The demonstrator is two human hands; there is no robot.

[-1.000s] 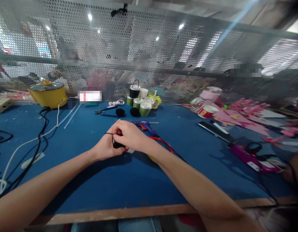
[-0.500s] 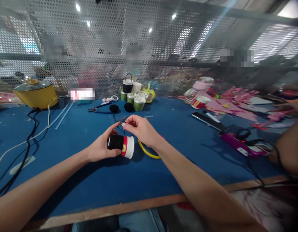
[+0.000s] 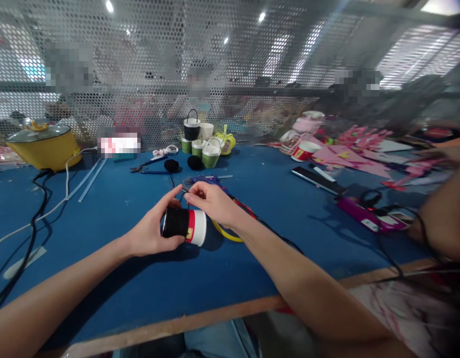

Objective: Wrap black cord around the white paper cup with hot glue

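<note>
My left hand point(image 3: 151, 229) is wrapped round a white paper cup point(image 3: 200, 228) with a red band, tipped on its side just above the table. Black yarn point(image 3: 176, 222) covers the part of the cup toward its base. My right hand point(image 3: 209, 199) pinches a strand of the yarn just above the cup, thumb against the fingers. The strand runs back toward two black balls of yarn point(image 3: 171, 165) behind the hands. Partly hidden by my right hand, a blue tool point(image 3: 207, 180), perhaps a glue gun, and a yellow ring point(image 3: 230, 234) lie on the table.
Pliers point(image 3: 147, 166) lie behind my hands, near small green and white cups point(image 3: 211, 155). A yellow pot point(image 3: 43, 146) with cables stands at left. To the right are a purple power strip point(image 3: 367, 215), a hair straightener point(image 3: 315, 180), pink pieces point(image 3: 349, 159) and another person's arm point(image 3: 442, 214).
The view has shifted a little, and the blue tool behind my right hand shows more. My left hand still holds the cup; the strand stays pinched in my right fingers.
</note>
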